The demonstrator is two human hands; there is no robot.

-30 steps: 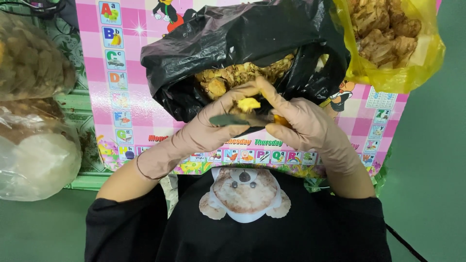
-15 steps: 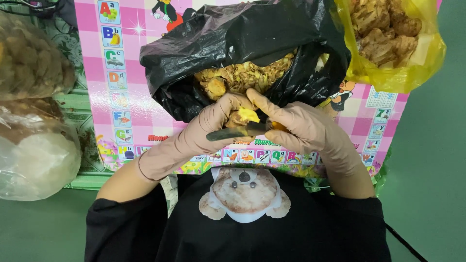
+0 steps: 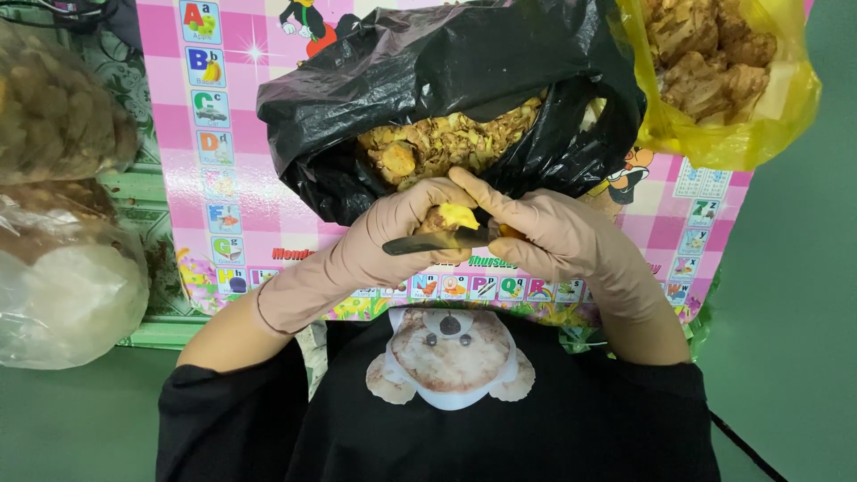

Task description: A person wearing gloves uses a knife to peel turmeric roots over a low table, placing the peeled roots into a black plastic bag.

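Our 2 gloved hands meet over the black bag (image 3: pixel 500 80): left hand (image 3: pixel 402 234) clenched around a yellow root piece (image 3: pixel 457 217), right hand (image 3: pixel 544 236) gripping the knife (image 3: pixel 428 243). Peelings fill the bag at 12 o'clock; we judge this piece half-peeled.

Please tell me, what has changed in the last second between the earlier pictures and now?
Very little. The knife has slid slightly, its tip now pointing more to the picture's left across the yellow piece. The left hand and right hand stay closed around the piece and knife. The black bag of peelings, the yellow bag and the pink alphabet mat have not moved.
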